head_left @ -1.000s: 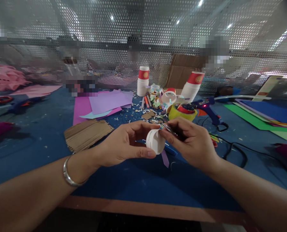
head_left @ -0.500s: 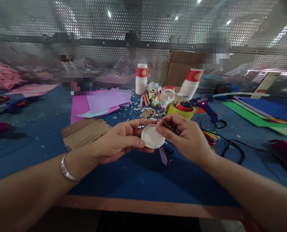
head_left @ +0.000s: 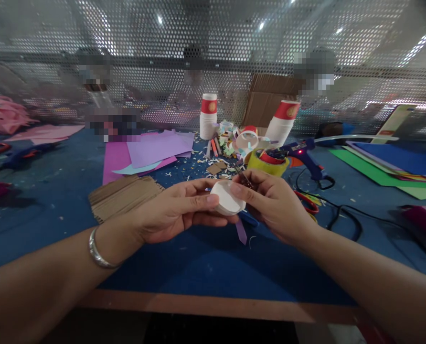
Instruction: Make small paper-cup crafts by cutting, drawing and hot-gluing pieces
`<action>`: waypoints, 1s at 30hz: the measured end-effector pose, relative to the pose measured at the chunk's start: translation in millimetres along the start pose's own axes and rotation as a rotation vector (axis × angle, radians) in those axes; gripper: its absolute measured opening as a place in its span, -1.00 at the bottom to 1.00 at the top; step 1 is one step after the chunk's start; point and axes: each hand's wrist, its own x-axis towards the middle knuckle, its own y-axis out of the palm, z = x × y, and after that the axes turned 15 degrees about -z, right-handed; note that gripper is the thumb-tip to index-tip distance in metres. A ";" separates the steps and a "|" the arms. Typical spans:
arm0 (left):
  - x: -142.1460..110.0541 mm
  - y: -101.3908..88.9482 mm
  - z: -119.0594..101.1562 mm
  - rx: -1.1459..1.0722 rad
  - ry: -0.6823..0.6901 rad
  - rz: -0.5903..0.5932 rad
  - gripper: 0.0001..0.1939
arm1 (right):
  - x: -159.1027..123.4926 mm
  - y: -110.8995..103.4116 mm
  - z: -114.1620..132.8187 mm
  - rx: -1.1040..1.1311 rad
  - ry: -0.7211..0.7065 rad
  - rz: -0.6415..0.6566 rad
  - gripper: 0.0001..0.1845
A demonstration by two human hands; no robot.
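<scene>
A small round white paper cup base with a low rim is held between both hands over the near part of the table. My left hand is closed on its left side, thumb on top and fingers behind and below. The thumb of my right hand presses on the upper right of the cup base. Tucked in that same hand is a slim tool with a metal tip and dark reddish handle; its kind is hard to make out. A purple paper strip lies just below the hands.
Corrugated cardboard and purple paper sheets lie left. Stacked paper cups, paper scraps and a yellow tape roll stand behind. A blue glue gun, its cord and coloured sheets are right.
The cup base has tilted and risen slightly, and its upper face now shows a crease or layered edge. My left thumb has moved up onto it. The view has shifted a little.
</scene>
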 end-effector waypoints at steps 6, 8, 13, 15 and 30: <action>-1.7 1.5 2.9 -0.055 0.061 0.003 -0.65 | -0.2 0.1 -1.6 -0.085 -0.114 0.011 -0.73; -3.1 2.5 2.7 -0.052 0.078 -0.010 -0.66 | -1.0 0.3 -0.6 -0.146 -0.175 0.007 -0.74; -5.4 3.7 2.4 0.023 0.188 -0.026 -0.63 | -3.4 -0.2 2.3 -0.303 -0.301 -0.034 -0.73; -4.7 2.5 2.6 0.083 0.299 -0.053 -0.60 | -3.5 -1.3 2.9 -0.332 -0.329 -0.048 -0.71; 3.1 -13.2 1.5 0.748 0.861 -0.303 -0.57 | -8.5 -2.8 10.2 -0.452 -0.234 0.104 -0.64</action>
